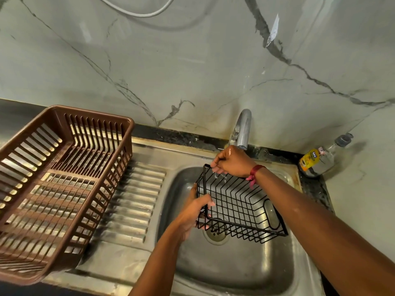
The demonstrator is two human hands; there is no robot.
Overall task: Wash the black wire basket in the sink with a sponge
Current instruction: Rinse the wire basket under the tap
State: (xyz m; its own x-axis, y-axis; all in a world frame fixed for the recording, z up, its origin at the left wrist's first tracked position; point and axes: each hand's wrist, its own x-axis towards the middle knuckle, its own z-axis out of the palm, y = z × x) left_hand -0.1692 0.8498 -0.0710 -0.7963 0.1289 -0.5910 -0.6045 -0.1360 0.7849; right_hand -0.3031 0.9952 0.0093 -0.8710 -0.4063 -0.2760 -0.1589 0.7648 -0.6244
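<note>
While it hangs above the steel sink (pixel 245 272) in the lower right of the frame, the black wire basket (pixel 239 201) is tipped on a slant, its open top turned toward the camera and its near corner over the drain (pixel 215 235). It does not rest on the sink floor; both hands carry it.

The left hand (pixel 195 210), at lower centre, grips the basket's left end. Its thumb lies over the rim wire on the inside and its fingers are curled together round the outside, with the tips showing through the mesh.

The right hand (pixel 233 162), just under the spout of the tap (pixel 243 129), holds the upper far rim. Its fingers are bent down and pressed together, pinching the wire. The skin looks wet, and drops hang below the fingers. A red band (pixel 256 171) circles that wrist.

On the left, a brown plastic dish rack (pixel 64 178) sits on the ribbed draining board (pixel 132 206). At the right edge, a bottle (pixel 318 160) with a yellow label leans in the corner against the marbled wall (pixel 192 60).
</note>
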